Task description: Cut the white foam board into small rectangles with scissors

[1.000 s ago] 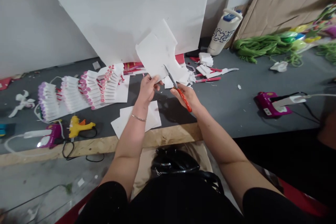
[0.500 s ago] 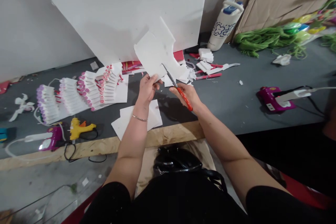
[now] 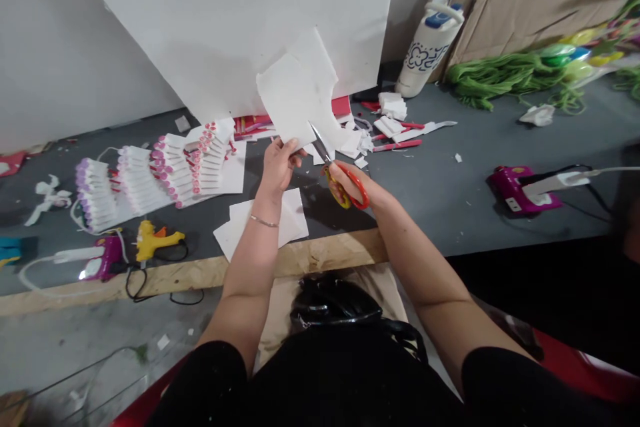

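My left hand [image 3: 281, 163] pinches the lower left edge of a white sheet of paper or thin card [image 3: 295, 93], which is held up at an angle and has a curved cut on its right side. In my right hand [image 3: 353, 183] are scissors [image 3: 361, 192] with red and yellow handles. Their blades reach up to the sheet's lower edge, the tip lying over it. White offcuts [image 3: 351, 142] lie on the table just behind the scissors. Under my left forearm rest more white sheets [image 3: 295, 210].
Rows of small white tubes with pink and purple ends [image 3: 143, 177] lie at left, near a yellow glue gun [image 3: 157, 240] and a purple power adapter [image 3: 106, 259]. A white bottle [image 3: 424, 53], green strands [image 3: 505, 77] and another purple adapter [image 3: 525, 190] are at right.
The scissors have opened wider, so both handle loops now show, where they were nearly closed before. The sheet has tilted slightly; my left hand keeps its hold.
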`<state>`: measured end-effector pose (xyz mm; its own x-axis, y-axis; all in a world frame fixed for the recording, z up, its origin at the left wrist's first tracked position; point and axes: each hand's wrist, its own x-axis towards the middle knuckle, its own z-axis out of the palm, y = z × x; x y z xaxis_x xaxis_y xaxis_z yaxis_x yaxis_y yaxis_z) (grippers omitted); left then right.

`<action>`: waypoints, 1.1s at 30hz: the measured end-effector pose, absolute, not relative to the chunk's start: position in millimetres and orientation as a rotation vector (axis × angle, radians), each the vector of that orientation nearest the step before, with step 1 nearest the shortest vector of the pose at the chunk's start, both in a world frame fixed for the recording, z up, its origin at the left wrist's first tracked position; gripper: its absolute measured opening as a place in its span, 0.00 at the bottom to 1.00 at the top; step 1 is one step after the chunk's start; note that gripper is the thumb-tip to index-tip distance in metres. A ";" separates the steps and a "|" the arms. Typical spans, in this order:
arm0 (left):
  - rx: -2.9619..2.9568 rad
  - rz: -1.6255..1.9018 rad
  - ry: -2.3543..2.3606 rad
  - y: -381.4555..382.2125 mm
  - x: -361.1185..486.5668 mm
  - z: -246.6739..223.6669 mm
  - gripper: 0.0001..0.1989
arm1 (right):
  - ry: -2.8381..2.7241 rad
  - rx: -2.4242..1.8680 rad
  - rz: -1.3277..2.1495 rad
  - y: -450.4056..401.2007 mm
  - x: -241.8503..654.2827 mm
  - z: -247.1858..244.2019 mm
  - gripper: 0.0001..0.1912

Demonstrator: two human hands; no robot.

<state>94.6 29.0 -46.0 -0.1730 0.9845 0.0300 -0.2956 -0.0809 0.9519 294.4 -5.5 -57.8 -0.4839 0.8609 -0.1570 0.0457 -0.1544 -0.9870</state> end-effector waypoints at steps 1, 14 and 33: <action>0.952 1.498 1.070 28.6 94.1 -44.5 0.15 | -1.462 -0.974 1.791 -5.7 294.9 -58.7 0.33; 1.017 1.607 1.385 59.7 85.2 -3.9 0.13 | -1.395 -0.868 2.136 -3.5 306.9 -47.8 0.37; 1.133 1.375 1.268 -24.1 80.7 -22.5 0.27 | -1.421 -0.979 1.130 -14.8 288.7 -50.4 0.33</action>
<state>80.7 -24.1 -22.5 -0.1545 0.9872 0.0407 -0.0391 -0.0473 0.9981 288.7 -14.8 -50.4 -0.1408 0.9643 0.2241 -0.0012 0.2262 -0.9741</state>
